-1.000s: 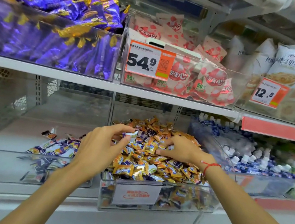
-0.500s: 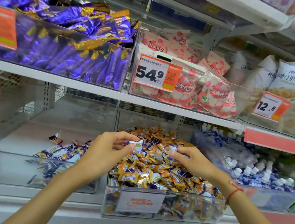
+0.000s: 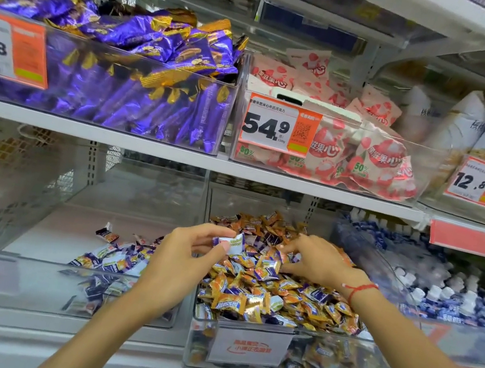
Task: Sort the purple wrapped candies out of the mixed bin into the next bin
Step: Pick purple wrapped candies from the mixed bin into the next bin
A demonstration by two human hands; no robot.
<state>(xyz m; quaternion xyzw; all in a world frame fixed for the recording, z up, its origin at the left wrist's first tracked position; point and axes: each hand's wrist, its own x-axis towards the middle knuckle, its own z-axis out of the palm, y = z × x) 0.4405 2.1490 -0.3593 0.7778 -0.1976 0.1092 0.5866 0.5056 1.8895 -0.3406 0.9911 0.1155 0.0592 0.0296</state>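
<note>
Since half a second ago the left hand has lifted slightly at the left edge of the mixed bin, and the right hand has dipped back onto the heap.

Head view: the left hand's grip is clamped on one purple wrapped candy, pinched between thumb and fingertips just above the bin's near-left part. The right hand's fingers are curled down into the candy pile; whether they pinch a piece I cannot tell. A red string bracelet circles the right wrist. The mixed bin holds orange and purple wrappers together. Just left of it, the next bin holds a small cluster of sorted purple candies near its right wall. On the shelf above stand a bin of purple snack packs and, to its right, a bin of pink strawberry packets.
</note>
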